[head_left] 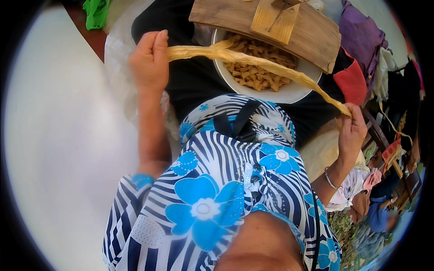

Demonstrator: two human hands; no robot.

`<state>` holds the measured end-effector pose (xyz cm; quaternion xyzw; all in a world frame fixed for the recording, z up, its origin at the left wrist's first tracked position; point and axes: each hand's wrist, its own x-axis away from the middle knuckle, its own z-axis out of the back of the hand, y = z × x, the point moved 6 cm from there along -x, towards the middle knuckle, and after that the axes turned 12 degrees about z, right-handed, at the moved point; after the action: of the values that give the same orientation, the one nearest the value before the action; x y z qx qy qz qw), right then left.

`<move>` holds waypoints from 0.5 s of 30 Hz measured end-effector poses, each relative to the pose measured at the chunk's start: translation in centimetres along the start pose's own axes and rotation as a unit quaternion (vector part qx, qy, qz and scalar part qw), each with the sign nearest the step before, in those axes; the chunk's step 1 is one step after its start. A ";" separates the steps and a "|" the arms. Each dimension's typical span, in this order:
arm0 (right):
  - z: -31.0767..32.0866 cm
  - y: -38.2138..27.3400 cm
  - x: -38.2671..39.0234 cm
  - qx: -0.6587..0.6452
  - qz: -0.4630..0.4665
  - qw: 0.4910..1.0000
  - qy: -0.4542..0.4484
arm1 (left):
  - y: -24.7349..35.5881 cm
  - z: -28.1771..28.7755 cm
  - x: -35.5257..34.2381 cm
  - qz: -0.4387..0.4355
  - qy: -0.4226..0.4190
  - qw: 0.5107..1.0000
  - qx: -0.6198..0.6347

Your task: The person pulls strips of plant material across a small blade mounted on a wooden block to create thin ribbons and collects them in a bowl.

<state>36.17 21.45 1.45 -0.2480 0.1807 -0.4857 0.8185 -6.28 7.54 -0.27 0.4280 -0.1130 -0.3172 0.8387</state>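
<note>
A long, twisted, yellowish-tan strip (280, 68), fibrous and pliable in look, stretches between my two hands. My left hand (151, 58) is closed on its left end, thumb up. The strip's other end is pinched in my right hand (353, 124), lower and to the right. It passes above a white basin (222, 76) that holds many short tan pieces (257, 77) of similar colour. Across the basin's far side lies a wooden board (217, 16). A smaller wooden block (273, 22) sits on it with a thin, dark metal piece (279, 16).
Red cloth (352, 83) and purple cloth (361, 31) lie to the right of the basin. A green plastic bag (95, 13) is at the far left, beyond a pale floor (68, 135). Another person (382, 217) in blue shows at the right edge, near scattered clutter.
</note>
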 end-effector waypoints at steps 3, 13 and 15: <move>1.4 1.1 1.0 -0.061 -0.077 0.994 0.040 | -0.2 -0.6 0.2 -0.003 -0.028 0.992 -0.122; -8.1 -8.1 -2.0 -0.140 0.025 0.978 -0.153 | 12.1 -12.1 9.9 -0.242 -0.451 0.849 0.131; -8.2 -8.1 -3.0 -0.186 0.046 0.976 -0.099 | 11.3 -14.0 10.0 -0.146 -0.521 0.826 0.159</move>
<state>24.66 18.90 -0.37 -0.4343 0.1973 -0.3784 0.7932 12.82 15.20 -0.63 0.3383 -0.5179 -0.5895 0.5194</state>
